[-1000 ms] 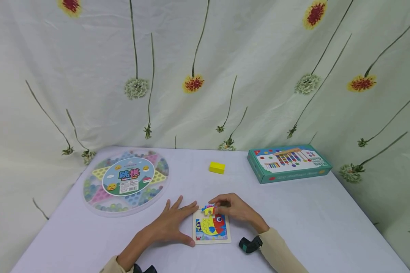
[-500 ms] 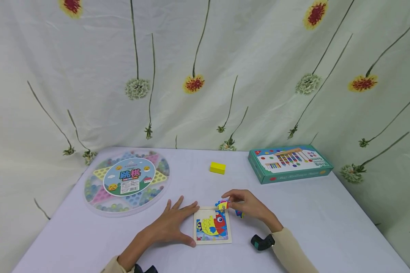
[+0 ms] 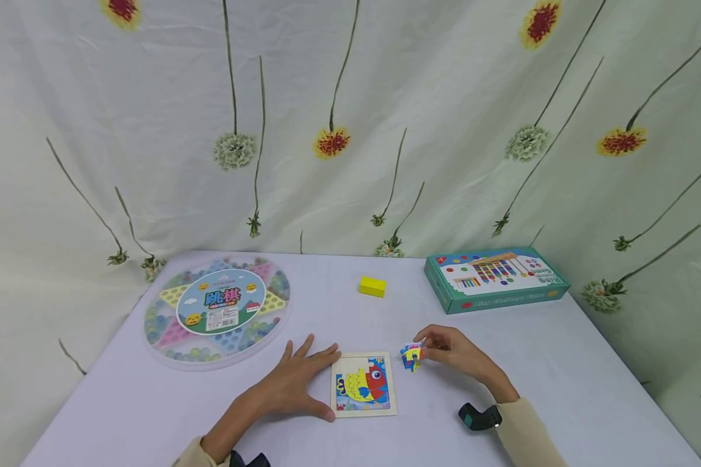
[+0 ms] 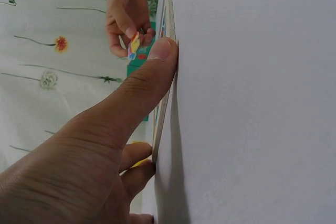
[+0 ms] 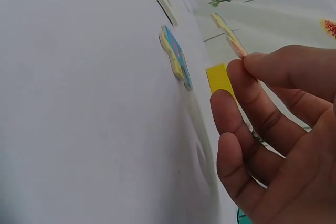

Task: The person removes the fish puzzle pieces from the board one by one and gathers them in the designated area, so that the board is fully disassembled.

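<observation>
My left hand lies spread at the left edge of a square wooden fish jigsaw board, thumb at its near corner and forefinger at its far one. The board shows a fish with a red head and yellow body, with bare wood at the upper left. Right of the board, my right hand pinches a thin jigsaw piece between thumb and forefinger, raised above the table. Below it another jigsaw piece, blue and yellow, lies on the cloth; in the head view the held piece overlaps it.
A yellow block sits beyond the board. At the back left lies a round Chinese checkers set with marbles under its clear cover. A green game box stands at the back right, before a flowered curtain.
My right hand has lifted the jigsaw piece off the top of the board and carried it right, over the loose piece. The left hand has stayed in place.
</observation>
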Tool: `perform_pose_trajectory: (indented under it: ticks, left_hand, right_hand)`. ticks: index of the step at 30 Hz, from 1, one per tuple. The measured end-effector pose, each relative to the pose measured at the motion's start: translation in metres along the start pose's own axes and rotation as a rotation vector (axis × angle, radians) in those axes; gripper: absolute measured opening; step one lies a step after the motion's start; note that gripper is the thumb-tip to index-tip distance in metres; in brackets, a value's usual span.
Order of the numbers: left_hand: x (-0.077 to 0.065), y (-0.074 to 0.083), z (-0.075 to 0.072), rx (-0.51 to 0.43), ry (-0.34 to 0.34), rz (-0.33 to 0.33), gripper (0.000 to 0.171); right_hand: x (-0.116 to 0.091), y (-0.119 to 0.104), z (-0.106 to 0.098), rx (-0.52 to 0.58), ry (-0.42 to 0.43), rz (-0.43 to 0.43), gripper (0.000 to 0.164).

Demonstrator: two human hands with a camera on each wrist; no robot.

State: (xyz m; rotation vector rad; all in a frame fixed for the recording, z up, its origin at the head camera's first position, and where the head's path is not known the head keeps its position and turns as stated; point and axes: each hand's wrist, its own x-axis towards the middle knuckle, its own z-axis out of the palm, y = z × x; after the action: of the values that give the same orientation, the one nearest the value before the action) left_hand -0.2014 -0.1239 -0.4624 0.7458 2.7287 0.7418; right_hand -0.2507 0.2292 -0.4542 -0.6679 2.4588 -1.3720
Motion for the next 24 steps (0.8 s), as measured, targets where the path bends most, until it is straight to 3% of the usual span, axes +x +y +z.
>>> perform_pose_trajectory:
  ticks: [14,24]
  left_hand:
    - [0.0,-0.001,0.0,-0.003,-0.003,0.002,0.103]
    - [0.0,-0.001,0.0,0.002,-0.003,0.005,0.103]
  right_hand:
    - [-0.022,0.015,-0.02,-0.019,0.005,0.064,0.022]
    - [-0.022,0.014,-0.02,-0.049,0.019,0.083,0.022]
